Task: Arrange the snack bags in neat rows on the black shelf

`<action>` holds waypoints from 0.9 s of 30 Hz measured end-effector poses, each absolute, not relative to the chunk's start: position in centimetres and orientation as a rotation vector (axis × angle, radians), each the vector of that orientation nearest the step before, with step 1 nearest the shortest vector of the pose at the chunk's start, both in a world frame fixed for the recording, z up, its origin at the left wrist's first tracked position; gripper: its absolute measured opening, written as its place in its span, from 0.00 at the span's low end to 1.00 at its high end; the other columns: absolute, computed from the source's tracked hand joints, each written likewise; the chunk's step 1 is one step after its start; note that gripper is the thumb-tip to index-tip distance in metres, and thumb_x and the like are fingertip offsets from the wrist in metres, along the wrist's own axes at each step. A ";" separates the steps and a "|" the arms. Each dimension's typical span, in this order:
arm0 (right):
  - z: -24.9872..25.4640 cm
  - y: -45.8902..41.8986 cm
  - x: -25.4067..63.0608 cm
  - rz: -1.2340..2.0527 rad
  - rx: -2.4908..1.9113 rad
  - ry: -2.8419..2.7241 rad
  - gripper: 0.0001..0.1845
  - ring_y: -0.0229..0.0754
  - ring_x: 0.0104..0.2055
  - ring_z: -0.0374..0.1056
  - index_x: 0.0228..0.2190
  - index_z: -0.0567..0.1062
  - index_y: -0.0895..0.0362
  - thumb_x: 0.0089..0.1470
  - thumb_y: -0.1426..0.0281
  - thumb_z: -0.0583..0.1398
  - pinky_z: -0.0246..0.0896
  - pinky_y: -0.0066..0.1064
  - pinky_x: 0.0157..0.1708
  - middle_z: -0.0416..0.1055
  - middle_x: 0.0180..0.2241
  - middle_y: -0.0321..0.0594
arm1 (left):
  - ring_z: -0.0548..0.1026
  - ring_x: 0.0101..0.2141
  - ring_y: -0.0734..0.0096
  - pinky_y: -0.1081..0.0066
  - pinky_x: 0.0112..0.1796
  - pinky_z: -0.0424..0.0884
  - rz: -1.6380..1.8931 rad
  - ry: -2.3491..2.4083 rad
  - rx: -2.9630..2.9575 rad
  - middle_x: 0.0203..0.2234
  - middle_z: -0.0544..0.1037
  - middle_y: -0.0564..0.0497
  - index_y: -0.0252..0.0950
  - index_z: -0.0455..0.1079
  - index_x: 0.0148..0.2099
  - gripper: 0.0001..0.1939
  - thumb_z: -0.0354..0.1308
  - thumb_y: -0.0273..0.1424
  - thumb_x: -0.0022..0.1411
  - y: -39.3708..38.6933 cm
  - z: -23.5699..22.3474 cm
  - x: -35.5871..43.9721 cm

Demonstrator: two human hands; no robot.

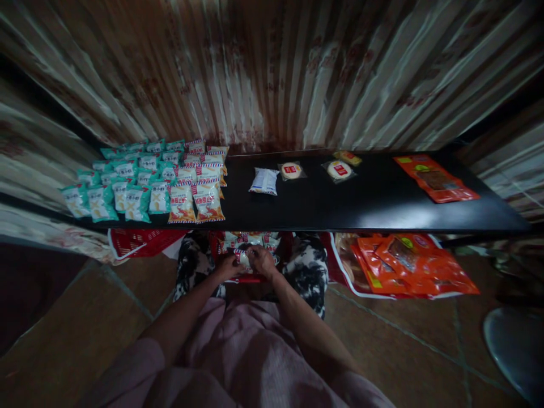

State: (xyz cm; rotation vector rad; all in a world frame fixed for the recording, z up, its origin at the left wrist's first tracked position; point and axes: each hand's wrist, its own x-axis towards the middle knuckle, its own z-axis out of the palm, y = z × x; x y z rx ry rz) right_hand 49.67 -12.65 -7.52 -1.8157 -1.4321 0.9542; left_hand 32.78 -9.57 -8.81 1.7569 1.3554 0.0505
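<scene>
Between my knees is a red basket (250,279) with several small snack bags (250,242) in it. Over it, a small snack bag (243,259) with a striped edge is gripped between both hands. My left hand (228,267) closes on the bag's left side, and my right hand (262,261) has its fingers bent on the right side. The bag's front is partly hidden by my fingers. On the black table (255,215) just beyond, a white-and-blue bag (264,181) lies by itself.
Rows of green bags (137,203) and orange-white bags (209,202) stand at the table's left. Round packaged cakes (340,169) and an orange packet (436,178) lie to the right. Below, another basket (346,275) holds orange packets (408,263). A patterned curtain (272,73) hangs behind.
</scene>
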 end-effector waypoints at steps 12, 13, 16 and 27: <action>-7.0 -12.5 49.8 0.961 -1.585 -1.124 0.16 0.43 0.36 0.69 0.27 0.76 0.57 0.48 0.58 0.55 0.63 0.33 0.39 0.74 0.31 0.41 | 0.73 0.37 0.68 0.70 0.41 0.69 0.314 1.353 1.610 0.34 0.76 0.51 0.35 0.67 0.41 0.18 0.58 0.43 0.56 -10.4 -7.4 32.7; -6.9 -12.5 49.9 0.963 -1.576 -1.103 0.17 0.43 0.35 0.69 0.27 0.76 0.57 0.48 0.58 0.56 0.64 0.33 0.38 0.74 0.30 0.41 | 0.73 0.38 0.67 0.70 0.41 0.69 0.330 1.351 1.599 0.35 0.76 0.51 0.35 0.67 0.42 0.18 0.58 0.43 0.56 -10.4 -7.2 32.8; -6.2 -12.6 50.1 0.972 -1.555 -1.051 0.17 0.43 0.33 0.68 0.27 0.77 0.57 0.47 0.57 0.56 0.64 0.32 0.35 0.74 0.28 0.40 | 0.73 0.40 0.65 0.69 0.43 0.68 0.375 1.332 1.573 0.37 0.77 0.49 0.36 0.66 0.45 0.19 0.58 0.43 0.56 -10.4 -6.6 33.0; -4.9 -12.8 49.9 1.012 -1.539 -0.928 0.18 0.43 0.33 0.69 0.26 0.76 0.56 0.44 0.55 0.59 0.64 0.32 0.34 0.75 0.28 0.39 | 0.73 0.36 0.67 0.71 0.39 0.68 0.486 1.293 1.491 0.34 0.77 0.51 0.36 0.70 0.42 0.18 0.57 0.44 0.56 -11.0 -5.3 33.5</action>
